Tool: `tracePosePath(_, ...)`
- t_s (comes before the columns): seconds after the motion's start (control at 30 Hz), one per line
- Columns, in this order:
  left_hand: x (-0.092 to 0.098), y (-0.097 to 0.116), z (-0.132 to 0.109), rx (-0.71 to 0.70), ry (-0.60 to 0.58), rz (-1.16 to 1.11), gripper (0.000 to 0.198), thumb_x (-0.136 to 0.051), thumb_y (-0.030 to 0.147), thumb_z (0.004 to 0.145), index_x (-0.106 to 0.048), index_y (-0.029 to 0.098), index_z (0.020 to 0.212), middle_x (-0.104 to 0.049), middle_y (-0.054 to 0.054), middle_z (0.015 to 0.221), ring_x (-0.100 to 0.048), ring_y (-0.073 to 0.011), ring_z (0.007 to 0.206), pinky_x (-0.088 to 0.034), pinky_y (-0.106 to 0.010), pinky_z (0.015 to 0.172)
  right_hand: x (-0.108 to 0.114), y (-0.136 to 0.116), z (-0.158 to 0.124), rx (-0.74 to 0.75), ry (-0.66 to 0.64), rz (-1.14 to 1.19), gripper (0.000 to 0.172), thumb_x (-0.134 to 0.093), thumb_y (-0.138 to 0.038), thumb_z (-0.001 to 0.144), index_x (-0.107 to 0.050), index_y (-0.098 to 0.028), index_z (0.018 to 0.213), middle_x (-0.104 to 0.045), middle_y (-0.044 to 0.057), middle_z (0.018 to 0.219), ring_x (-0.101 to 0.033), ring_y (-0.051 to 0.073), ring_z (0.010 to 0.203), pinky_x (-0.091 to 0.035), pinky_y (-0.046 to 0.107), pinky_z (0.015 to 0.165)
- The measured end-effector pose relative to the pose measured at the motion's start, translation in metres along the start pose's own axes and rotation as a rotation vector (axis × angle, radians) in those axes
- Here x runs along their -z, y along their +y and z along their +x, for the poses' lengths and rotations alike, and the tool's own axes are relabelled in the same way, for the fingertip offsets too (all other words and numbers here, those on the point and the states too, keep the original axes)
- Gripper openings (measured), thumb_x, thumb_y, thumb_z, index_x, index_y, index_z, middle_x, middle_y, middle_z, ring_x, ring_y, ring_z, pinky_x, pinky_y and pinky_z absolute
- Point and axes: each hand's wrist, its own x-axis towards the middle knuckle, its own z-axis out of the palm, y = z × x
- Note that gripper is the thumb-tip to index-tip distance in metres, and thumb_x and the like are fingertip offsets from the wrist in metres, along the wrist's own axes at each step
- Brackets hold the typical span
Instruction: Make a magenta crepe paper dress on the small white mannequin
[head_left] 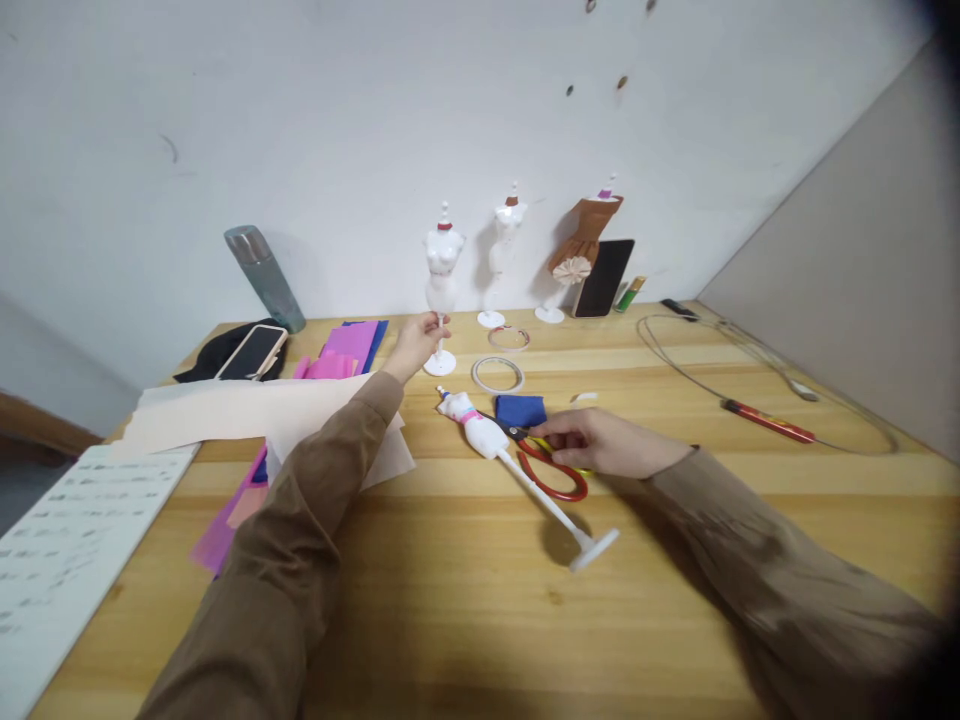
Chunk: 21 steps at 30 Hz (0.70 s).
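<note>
My left hand (418, 345) has its fingers closed around the thin stem of a small white mannequin (442, 262) with a red neck band, which stands upright on its round base. My right hand (600, 442) is closed, fingertips down, over red-handled scissors (556, 490); what it pinches is hidden. Something yellow (541, 445) shows beneath that hand. Just beyond its fingertips lies a folded blue cloth (520, 410). A second white mannequin (484, 435), with a pink chest band, lies on its side across the scissors' blades.
Two tape rolls (497, 375) lie behind the blue cloth. Another white mannequin (507, 245) and one in a brown dress (589, 238) stand by the wall, near a dark phone (604, 278). Pale sheets (247, 412), pink cloth (352, 345) and a flask (266, 278) are left; a cable (679, 368) is right.
</note>
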Motion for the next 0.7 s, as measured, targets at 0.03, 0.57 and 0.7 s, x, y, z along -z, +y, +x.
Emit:
tracePosePath(0.03, 0.002, 0.001, 0.0, -0.019, 0.012, 0.004, 0.025, -0.057, 0.008, 0.074, -0.07, 0.012, 0.095, -0.067, -0.002, 0.072, -0.054, -0.0099, 0.057, -0.039, -0.021, 0.053, -0.001, -0.003, 0.0, 0.032, 0.01, -0.01, 0.034, -0.064, -0.035, 0.076, -0.077, -0.017, 0.101, -0.067, 0.007, 0.084, -0.06, 0.018, 0.07, -0.047, 0.028, 0.064)
tracePosePath(0.57, 0.03, 0.022, -0.042, -0.156, 0.088, 0.051, 0.019, -0.063, 0.022, 0.073, -0.071, 0.014, 0.088, -0.072, -0.004, 0.08, -0.066, -0.0166, 0.076, -0.047, -0.025, 0.066, -0.045, -0.06, 0.002, -0.102, 0.007, -0.223, 0.023, -0.058, -0.032, 0.076, -0.057, -0.019, 0.057, -0.056, 0.001, 0.058, -0.048, 0.014, 0.058, -0.034, 0.026, 0.055)
tracePosePath(0.7, 0.037, 0.044, -0.052, -0.17, 0.094, 0.062, 0.018, -0.063, 0.02, 0.072, -0.07, 0.012, 0.087, -0.07, -0.002, 0.073, -0.062, -0.0136, 0.067, -0.048, -0.025, 0.066, -0.053, -0.05, 0.009, -0.127, 0.093, -0.06, 0.026, -0.059, -0.041, 0.076, -0.061, -0.019, 0.061, -0.056, 0.001, 0.056, -0.047, 0.014, 0.054, -0.034, 0.026, 0.052)
